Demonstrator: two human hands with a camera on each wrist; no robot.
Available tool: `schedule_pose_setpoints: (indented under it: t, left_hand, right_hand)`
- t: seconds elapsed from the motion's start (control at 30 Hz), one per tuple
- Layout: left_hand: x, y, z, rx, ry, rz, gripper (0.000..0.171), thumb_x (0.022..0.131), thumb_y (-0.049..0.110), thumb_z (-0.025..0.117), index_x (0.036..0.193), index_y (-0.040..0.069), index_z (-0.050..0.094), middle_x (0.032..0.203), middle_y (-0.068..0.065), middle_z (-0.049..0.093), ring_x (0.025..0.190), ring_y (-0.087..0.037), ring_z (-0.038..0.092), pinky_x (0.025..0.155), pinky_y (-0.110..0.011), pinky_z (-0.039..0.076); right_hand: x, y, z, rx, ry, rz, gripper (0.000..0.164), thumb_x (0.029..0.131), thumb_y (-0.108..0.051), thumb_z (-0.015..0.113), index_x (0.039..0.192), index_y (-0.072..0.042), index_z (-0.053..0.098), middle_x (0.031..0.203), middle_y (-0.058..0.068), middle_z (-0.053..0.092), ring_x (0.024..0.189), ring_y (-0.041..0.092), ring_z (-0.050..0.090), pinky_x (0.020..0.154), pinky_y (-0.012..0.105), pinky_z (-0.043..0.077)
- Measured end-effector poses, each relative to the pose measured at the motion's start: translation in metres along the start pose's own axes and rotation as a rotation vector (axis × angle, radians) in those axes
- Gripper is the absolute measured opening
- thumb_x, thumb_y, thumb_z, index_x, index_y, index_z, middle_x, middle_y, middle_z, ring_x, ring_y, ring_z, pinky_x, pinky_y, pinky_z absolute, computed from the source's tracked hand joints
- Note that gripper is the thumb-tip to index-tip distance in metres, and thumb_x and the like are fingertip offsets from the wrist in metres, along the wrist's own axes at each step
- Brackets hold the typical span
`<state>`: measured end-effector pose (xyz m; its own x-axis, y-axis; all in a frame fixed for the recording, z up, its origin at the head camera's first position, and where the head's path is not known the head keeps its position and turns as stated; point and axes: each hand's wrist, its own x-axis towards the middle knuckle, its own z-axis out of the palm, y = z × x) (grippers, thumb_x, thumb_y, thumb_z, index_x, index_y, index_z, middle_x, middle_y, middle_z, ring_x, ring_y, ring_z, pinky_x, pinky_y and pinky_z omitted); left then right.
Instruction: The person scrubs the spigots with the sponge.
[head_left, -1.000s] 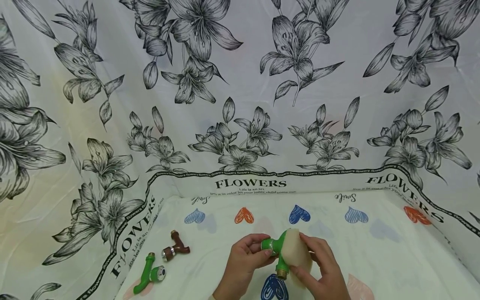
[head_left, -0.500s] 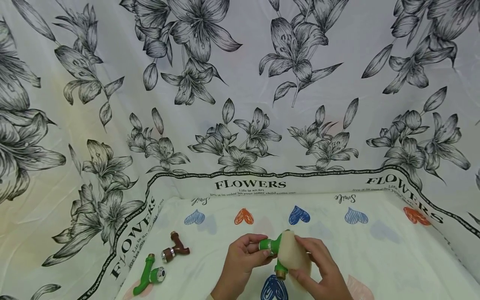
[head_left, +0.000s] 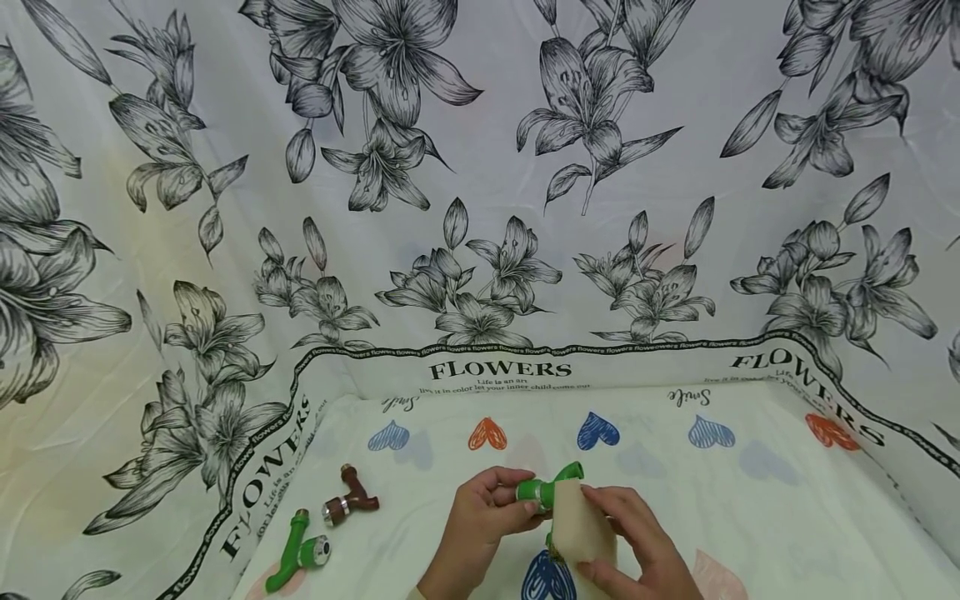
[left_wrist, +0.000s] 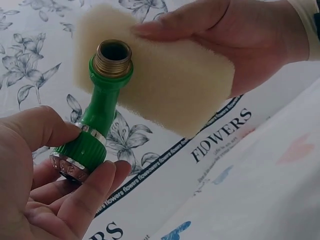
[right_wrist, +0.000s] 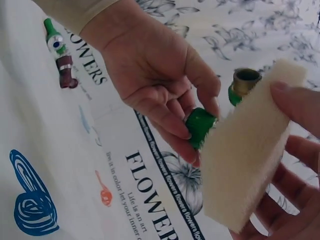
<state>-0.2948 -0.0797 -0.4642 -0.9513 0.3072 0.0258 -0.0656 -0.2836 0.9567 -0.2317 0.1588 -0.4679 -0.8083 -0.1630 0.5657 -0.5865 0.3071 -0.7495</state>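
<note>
A green tap with a brass threaded end (left_wrist: 102, 107) is pinched by its ribbed knob between the thumb and fingers of my left hand (head_left: 476, 525). My right hand (head_left: 645, 537) grips a cream sponge (head_left: 581, 525), thumb on one side and fingers on the other. In the head view the sponge lies against the tap and covers part of its body. The left wrist view shows the sponge behind the tap's threaded mouth; whether they touch there I cannot tell.
At the left of the cloth lie a second green tap (head_left: 296, 552) and a brown tap (head_left: 351, 496), close together. White cloth (head_left: 450, 467) printed with hearts covers the surface. A flower-printed curtain (head_left: 495, 167) rises behind and at the sides.
The sponge has slid down and slightly left along the tap, showing more of its upper green end and hiding much of the brass end. The left hand has barely moved.
</note>
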Motion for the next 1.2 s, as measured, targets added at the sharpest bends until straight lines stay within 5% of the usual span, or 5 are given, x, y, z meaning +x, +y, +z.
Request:
schedule_pose_setpoints:
  t: [0.23, 0.33, 0.7, 0.97, 1.2]
  left_hand:
    - [-0.006, 0.003, 0.011, -0.011, -0.038, -0.005, 0.032, 0.094, -0.007, 0.079, 0.124, -0.006, 0.069, 0.111, -0.028, 0.076, 0.099, -0.038, 0.079, 0.086, -0.045, 0.064]
    - [-0.006, 0.002, 0.012, -0.020, -0.043, -0.013, 0.031, 0.095, -0.002, 0.080, 0.124, -0.006, 0.070, 0.111, -0.027, 0.076, 0.099, -0.038, 0.079, 0.086, -0.046, 0.064]
    - [-0.002, 0.006, -0.001, -0.049, 0.084, -0.003, 0.036, 0.099, 0.008, 0.081, 0.129, -0.005, 0.066, 0.117, -0.023, 0.077, 0.100, -0.035, 0.079, 0.087, -0.045, 0.065]
    - [-0.002, -0.002, 0.000, -0.025, -0.019, -0.038, 0.030, 0.099, 0.007, 0.080, 0.123, -0.001, 0.064, 0.117, -0.021, 0.075, 0.097, -0.031, 0.077, 0.075, -0.036, 0.066]
    - [-0.002, -0.018, 0.012, 0.021, -0.118, -0.037, 0.030, 0.101, 0.001, 0.072, 0.130, 0.000, 0.070, 0.117, -0.017, 0.076, 0.096, -0.025, 0.074, 0.079, -0.035, 0.064]
  right_hand:
    - [0.007, 0.000, -0.002, -0.240, 0.238, 0.090, 0.080, 0.083, 0.002, 0.093, 0.154, -0.017, 0.061, 0.135, -0.004, 0.057, 0.120, 0.007, 0.053, 0.097, 0.014, 0.047]
    - [0.008, -0.001, -0.003, -0.135, 0.216, 0.124, 0.075, 0.089, 0.001, 0.089, 0.156, -0.015, 0.058, 0.137, -0.002, 0.056, 0.120, 0.009, 0.055, 0.096, 0.014, 0.050]
    - [0.000, -0.014, 0.007, 0.480, -0.099, 0.242, 0.057, 0.104, 0.006, 0.065, 0.159, -0.002, 0.048, 0.142, 0.018, 0.056, 0.125, 0.029, 0.064, 0.105, 0.035, 0.056]
    - [0.002, -0.010, 0.011, 0.437, -0.025, 0.052, 0.064, 0.101, 0.015, 0.063, 0.161, 0.000, 0.044, 0.145, 0.014, 0.054, 0.125, 0.024, 0.061, 0.103, 0.031, 0.055]
    - [0.003, -0.016, 0.023, 0.310, 0.125, 0.041, 0.072, 0.092, 0.018, 0.076, 0.157, -0.001, 0.051, 0.141, 0.013, 0.055, 0.121, 0.021, 0.059, 0.100, 0.027, 0.054]
